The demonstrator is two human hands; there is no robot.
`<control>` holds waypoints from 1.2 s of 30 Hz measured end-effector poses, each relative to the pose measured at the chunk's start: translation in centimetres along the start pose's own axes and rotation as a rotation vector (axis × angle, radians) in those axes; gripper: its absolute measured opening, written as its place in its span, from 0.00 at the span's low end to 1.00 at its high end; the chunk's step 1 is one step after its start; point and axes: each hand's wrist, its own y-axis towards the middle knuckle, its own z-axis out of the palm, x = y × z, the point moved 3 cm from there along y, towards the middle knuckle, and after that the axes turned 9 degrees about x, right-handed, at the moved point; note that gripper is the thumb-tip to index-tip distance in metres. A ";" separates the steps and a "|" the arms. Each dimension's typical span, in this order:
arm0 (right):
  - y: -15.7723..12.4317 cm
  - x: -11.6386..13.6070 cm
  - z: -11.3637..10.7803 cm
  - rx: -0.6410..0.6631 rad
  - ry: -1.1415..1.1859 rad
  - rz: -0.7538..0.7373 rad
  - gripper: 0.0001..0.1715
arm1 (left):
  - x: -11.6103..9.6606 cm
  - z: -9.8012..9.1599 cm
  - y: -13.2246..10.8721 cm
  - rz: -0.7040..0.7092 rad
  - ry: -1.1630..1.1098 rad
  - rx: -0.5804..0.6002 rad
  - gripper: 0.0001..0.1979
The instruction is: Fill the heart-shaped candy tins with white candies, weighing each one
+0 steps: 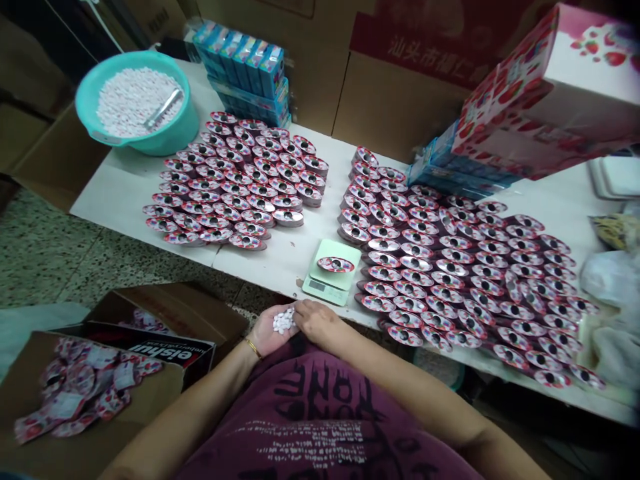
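White pellets (283, 321) heaped on upturned left grip (267, 333).

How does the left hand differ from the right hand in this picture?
The left hand is palm up, cupping white pieces; the right hand shows its back. A gold bracelet circles the left wrist; the right wrist shows none. Both are ungloved.

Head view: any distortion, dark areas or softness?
Head view: likely lens distortion tilts the strawberry box; head view: top-right corner falls dark; head view: white pellets in the left hand look slightly soft, scale display unreadable.
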 end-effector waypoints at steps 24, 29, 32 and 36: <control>1.1 -11.7 -4.2 -0.113 -0.016 0.504 0.22 | -3.9 -1.7 -2.7 0.164 -0.036 -0.043 0.11; 10.9 -10.9 -5.6 -0.173 -0.012 0.476 0.22 | -6.1 -2.5 -4.3 0.293 -0.069 -0.091 0.11; 12.8 -10.8 -5.5 -0.250 0.043 0.460 0.23 | -6.9 -2.7 -4.8 0.329 -0.072 -0.104 0.11; 4.3 -11.2 -3.6 -0.464 0.101 0.456 0.18 | -7.5 -3.2 -4.7 0.315 -0.066 -0.124 0.13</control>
